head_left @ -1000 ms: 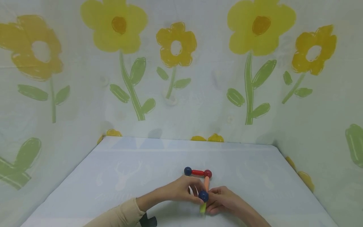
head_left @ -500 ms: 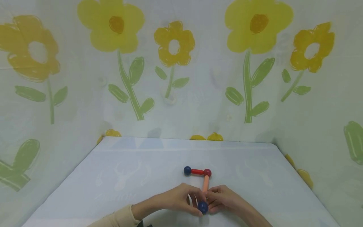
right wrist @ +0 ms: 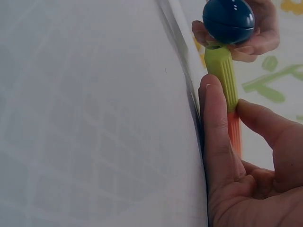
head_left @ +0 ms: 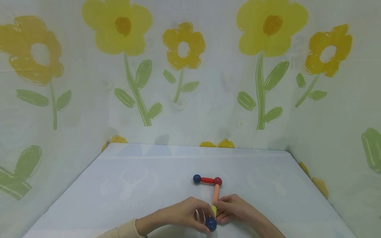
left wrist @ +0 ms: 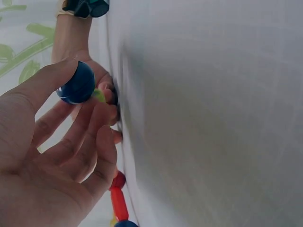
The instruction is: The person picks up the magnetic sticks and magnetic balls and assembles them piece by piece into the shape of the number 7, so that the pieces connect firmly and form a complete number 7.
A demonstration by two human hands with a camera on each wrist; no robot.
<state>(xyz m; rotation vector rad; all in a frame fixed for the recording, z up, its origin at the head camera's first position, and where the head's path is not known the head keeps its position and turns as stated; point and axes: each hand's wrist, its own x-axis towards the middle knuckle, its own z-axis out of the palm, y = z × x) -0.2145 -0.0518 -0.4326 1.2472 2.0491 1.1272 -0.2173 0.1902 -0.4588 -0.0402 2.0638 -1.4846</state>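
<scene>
My left hand (head_left: 189,213) pinches a glossy blue ball (head_left: 210,224) between thumb and fingers. That ball sits at the near end of a yellow-green grooved rod (right wrist: 221,73); whether they touch, I cannot tell. Thumb and fingers of my right hand (head_left: 239,211) hold the rod near its far end, where an orange rod (head_left: 216,193) lines up with it; the fingers partly cover this meeting place. The orange rod runs away from me to a red ball (head_left: 218,181). From there a short red rod (head_left: 207,180) leads left to another blue ball (head_left: 196,179).
Under the pieces lies a pale table cover (head_left: 134,185) with faint prints. Flower-printed cloth walls (head_left: 208,99) rise behind the table and along both sides. At the opposite forearm, the left wrist view shows a dark device (left wrist: 87,7).
My left hand has drawn the blue ball toward me, from above the yellow-green rod to its near end. The right hand and the farther pieces have stayed nearly in place.
</scene>
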